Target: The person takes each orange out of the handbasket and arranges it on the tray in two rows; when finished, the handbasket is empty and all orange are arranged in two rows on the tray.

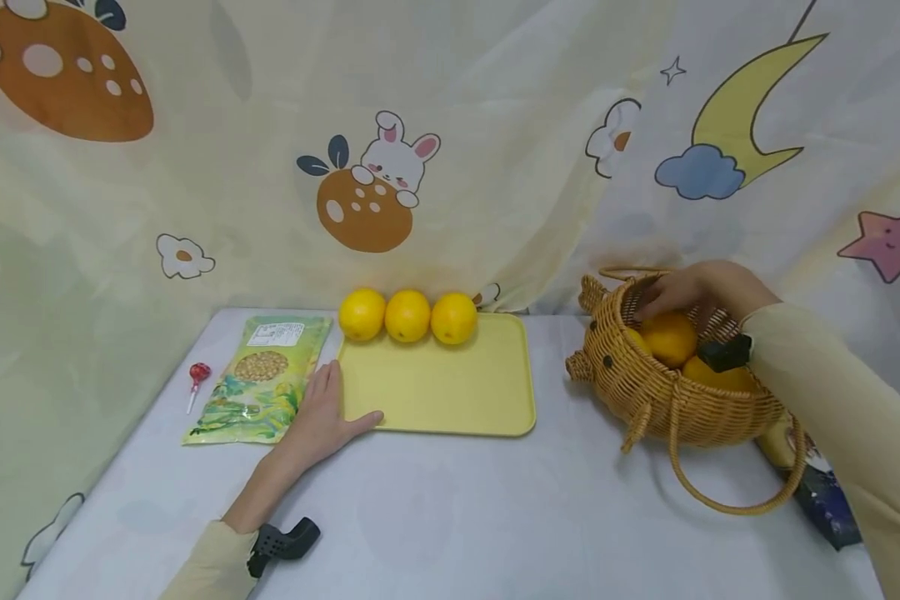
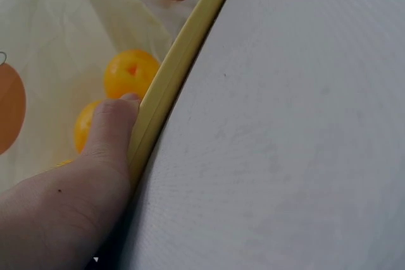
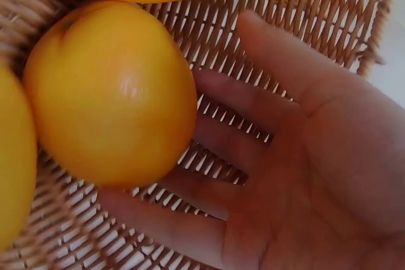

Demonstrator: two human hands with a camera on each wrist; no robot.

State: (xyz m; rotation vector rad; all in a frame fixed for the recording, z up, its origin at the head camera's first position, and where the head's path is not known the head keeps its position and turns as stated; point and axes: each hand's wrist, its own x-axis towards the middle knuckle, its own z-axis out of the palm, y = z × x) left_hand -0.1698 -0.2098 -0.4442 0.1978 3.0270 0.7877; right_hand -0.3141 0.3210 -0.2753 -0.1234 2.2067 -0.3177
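My left hand (image 1: 328,417) rests at the near left corner of a yellow tray (image 1: 435,392), its fingers straight along the left side. Its thumb (image 2: 111,128) lies at the tray's front rim. Three oranges (image 1: 408,316) stand in a row along the tray's back edge, towards its left. My right hand (image 3: 285,150) reaches inside a pig-shaped wicker basket (image 1: 645,387). Its fingers are spread, their tips partly hidden behind an orange (image 3: 114,93), with the thumb held away from the fruit. More oranges (image 1: 720,375) lie beside that one in the basket.
A green and yellow bag (image 1: 262,367) of beans or grain lies left of the tray. Beside it is a red lollipop (image 1: 198,375). A dark blue and gold packet (image 1: 825,492) sticks out from behind the basket, whose handle (image 1: 750,508) hangs forward. A patterned curtain (image 1: 510,167) stands behind the table.
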